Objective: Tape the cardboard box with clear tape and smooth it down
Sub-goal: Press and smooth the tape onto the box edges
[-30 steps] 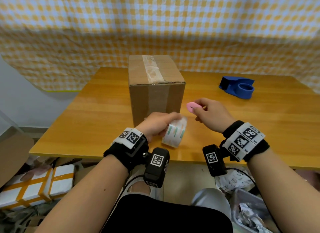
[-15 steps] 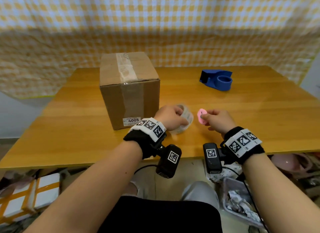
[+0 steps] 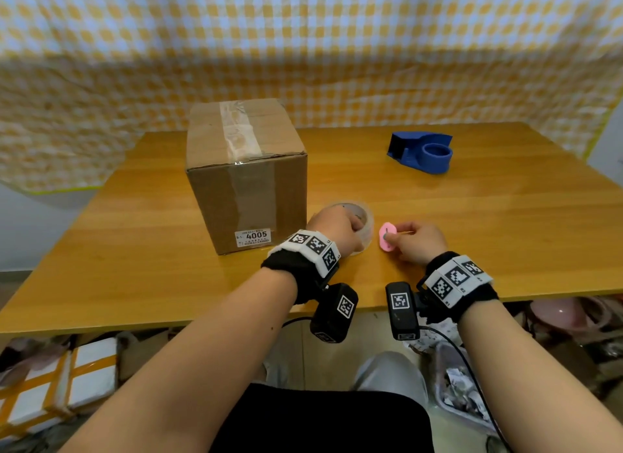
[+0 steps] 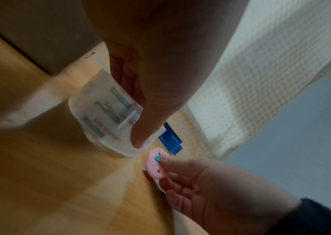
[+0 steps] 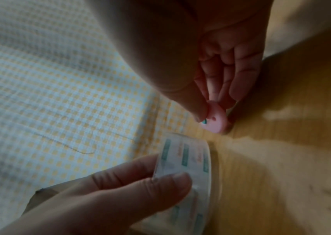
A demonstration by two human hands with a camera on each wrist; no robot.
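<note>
A brown cardboard box [image 3: 247,179] stands on the wooden table [image 3: 472,216], a strip of clear tape along its top seam and down the front, a white label "4005" low on the front. Just right of it my left hand [image 3: 337,231] grips a roll of clear tape [image 3: 362,216] [image 4: 108,120] [image 5: 188,171], thumb on the outside and fingers inside the core. My right hand [image 3: 414,242] pinches a small pink oval cutter [image 3: 387,235] [image 4: 157,165] [image 5: 215,119] between thumb and fingers, close to the roll and low over the table.
A blue tape dispenser [image 3: 421,152] sits at the back right of the table. A yellow checked cloth [image 3: 303,48] hangs behind. Under the table lie taped white boxes [image 3: 50,385] at left and a bin of scraps [image 3: 462,388] at right.
Both hands have moved down to the table right of the box, the roll and pink cutter still held. The head view has shifted, so the box now appears further left.
</note>
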